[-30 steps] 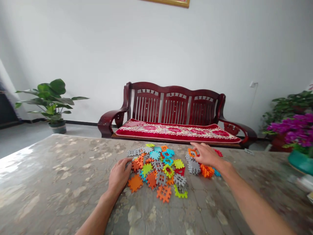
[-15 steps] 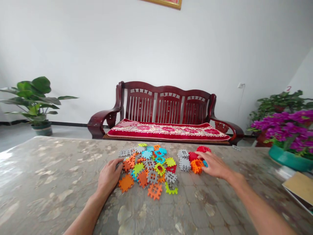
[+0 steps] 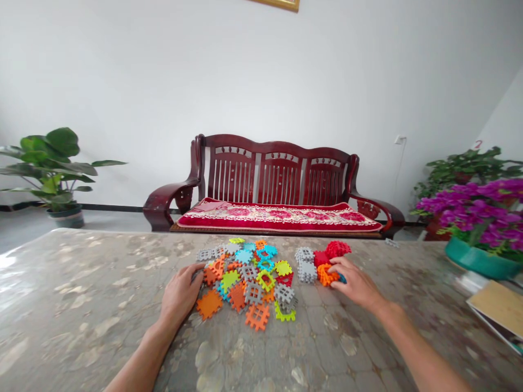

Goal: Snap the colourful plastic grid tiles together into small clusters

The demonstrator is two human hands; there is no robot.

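A pile of flat interlocking plastic tiles in orange, grey, green, blue and red lies on the marbled table. My left hand rests palm down at the pile's left edge, fingers curled against a grey tile. To the right stands a small cluster of joined grey, red and orange tiles. My right hand lies at the cluster's right side, its fingers curled around the orange part with a blue piece beneath.
A pot of purple flowers and a brown book sit at the table's right edge. Beyond the table stand a dark red wooden bench with a red cushion and a green plant at left.
My right hand has drawn back from the top of the cluster to its right side, uncovering red tiles. The view has shifted right. My left hand has stayed at the pile's edge.
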